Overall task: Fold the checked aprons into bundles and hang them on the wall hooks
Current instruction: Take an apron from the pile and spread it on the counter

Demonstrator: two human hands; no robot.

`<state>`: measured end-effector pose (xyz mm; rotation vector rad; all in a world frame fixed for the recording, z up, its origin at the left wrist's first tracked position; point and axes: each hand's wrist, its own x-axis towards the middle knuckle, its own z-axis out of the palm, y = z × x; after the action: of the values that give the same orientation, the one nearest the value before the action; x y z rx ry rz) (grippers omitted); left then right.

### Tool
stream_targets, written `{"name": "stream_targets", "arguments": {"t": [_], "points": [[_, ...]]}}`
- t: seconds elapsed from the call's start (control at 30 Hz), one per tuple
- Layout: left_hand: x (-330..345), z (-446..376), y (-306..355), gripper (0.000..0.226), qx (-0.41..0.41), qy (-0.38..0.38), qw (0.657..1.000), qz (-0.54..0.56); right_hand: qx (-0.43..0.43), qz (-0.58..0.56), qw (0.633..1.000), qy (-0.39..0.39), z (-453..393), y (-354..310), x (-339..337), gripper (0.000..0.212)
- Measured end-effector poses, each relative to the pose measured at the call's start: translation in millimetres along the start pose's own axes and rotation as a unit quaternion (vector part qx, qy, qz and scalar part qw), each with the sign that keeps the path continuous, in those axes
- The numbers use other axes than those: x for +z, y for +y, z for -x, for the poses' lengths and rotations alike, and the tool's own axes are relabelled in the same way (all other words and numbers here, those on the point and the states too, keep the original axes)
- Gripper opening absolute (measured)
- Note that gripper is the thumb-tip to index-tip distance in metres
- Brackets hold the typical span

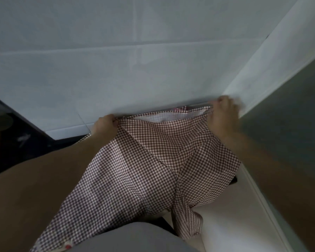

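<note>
Dark area, left edge of the frame: one, blurred, contents not legible, bounded on its right by the lower edge of the wall.

Tiled wall, upper two thirds of the frame: one, pale, with faint grout lines; bare surface spans from the left edge to the slanted corner at upper right.

Left hand, centre left: one, bare forearm running down to the lower left corner. Fingers curled, pinching the left end of the apron's top edge, just beside the wall's lower edge.

Checked apron, centre to lower centre: one, brown-and-white check, held stretched between both hands. Top edge lies close along the wall; a paler inner face shows just under that edge. The cloth hangs down to the bottom of the frame, with one twisted strip trailing at lower centre right. A small red mark shows at the lower left hem.

Right hand, centre right: one, motion-blurred. Fingers curled on the right end of the top edge, near the wall corner.

White ledge, lower right: one, pale, with a raised rim running diagonally; the apron's right edge overlaps it.

Grey-green panel, right edge: one, plain.
</note>
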<state>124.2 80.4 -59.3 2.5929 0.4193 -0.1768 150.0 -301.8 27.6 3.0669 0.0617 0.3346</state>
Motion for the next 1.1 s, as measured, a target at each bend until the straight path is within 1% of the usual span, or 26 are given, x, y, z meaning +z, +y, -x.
{"name": "stream_targets", "arguments": {"t": [0.03, 0.07, 0.13, 0.17, 0.27, 0.3, 0.33, 0.37, 0.43, 0.53, 0.57, 0.6, 0.67, 0.73, 0.77, 0.83, 0.87, 0.9, 1.03, 1.1], "points": [[3, -1, 2, 0.032, 0.0, 0.008, 1.0, 0.003, -0.034, -0.058, 0.998, -0.018, 18, -16, 7, 0.02], [5, -1, 5, 0.032, 0.0, 0.014, 1.0, 0.004, -0.047, -0.12, 0.99, -0.049, 37, -30, 13, 0.016], [9, -1, 8, 0.033, -0.001, 0.024, 1.0, 0.001, -0.034, -0.209, 0.97, -0.117, 69, -51, 21, 0.028], [11, -1, 9, 0.033, 0.0, 0.028, 1.0, -0.001, -0.033, -0.223, 0.963, -0.148, 82, -57, 25, 0.041], [16, 1, 11, 0.034, 0.004, 0.035, 0.999, 0.001, -0.028, -0.228, 0.933, -0.277, 112, -67, 43, 0.095], [17, 1, 11, 0.034, 0.003, 0.035, 0.999, 0.002, -0.027, -0.224, 0.925, -0.306, 117, -67, 51, 0.107], [19, 1, 11, 0.034, 0.003, 0.033, 0.999, 0.003, -0.025, -0.221, 0.92, -0.323, 119, -67, 59, 0.115], [19, 1, 11, 0.035, 0.004, 0.032, 0.999, 0.004, -0.018, -0.222, 0.915, -0.336, 117, -67, 67, 0.119], [18, 0, 11, 0.035, 0.004, 0.031, 1.0, 0.001, -0.009, -0.219, 0.911, -0.349, 108, -66, 81, 0.115], [16, 1, 10, 0.037, 0.002, 0.03, 0.999, -0.01, -0.019, -0.192, 0.919, -0.344, 88, -68, 91, 0.107], [16, 1, 10, 0.037, 0.001, 0.028, 1.0, -0.012, -0.019, -0.188, 0.915, -0.357, 80, -69, 91, 0.106], [16, 2, 9, 0.037, 0.001, 0.026, 1.0, -0.011, -0.018, -0.193, 0.905, -0.379, 72, -69, 90, 0.106], [14, 3, 9, 0.036, 0.001, 0.02, 1.0, -0.011, -0.018, -0.241, 0.877, -0.415, 55, -69, 88, 0.112], [11, 4, 9, 0.036, -0.003, 0.013, 1.0, -0.011, 0.003, -0.316, 0.859, -0.402, 38, -69, 86, 0.121], [9, 4, 9, 0.036, -0.004, 0.009, 1.0, -0.009, 0.025, -0.34, 0.86, -0.38, 30, -69, 86, 0.119], [8, 4, 9, 0.036, -0.007, 0.002, 1.0, -0.006, 0.053, -0.34, 0.873, -0.346, 12, -67, 91, 0.101], [8, 5, 10, 0.035, -0.008, -0.001, 1.0, -0.004, 0.05, -0.336, 0.879, -0.334, 6, -64, 94, 0.092], [8, 4, 10, 0.035, -0.009, -0.003, 1.0, -0.001, 0.038, -0.336, 0.885, -0.321, 0, -62, 97, 0.087], [10, 3, 13, 0.034, -0.017, -0.003, 1.0, -0.014, 0.02, -0.299, 0.918, -0.26, -13, -47, 104, 0.081], [12, 1, 15, 0.034, -0.022, 0.0, 1.0, -0.022, 0.005, -0.281, 0.925, -0.254, -21, -42, 109, 0.078]]}}
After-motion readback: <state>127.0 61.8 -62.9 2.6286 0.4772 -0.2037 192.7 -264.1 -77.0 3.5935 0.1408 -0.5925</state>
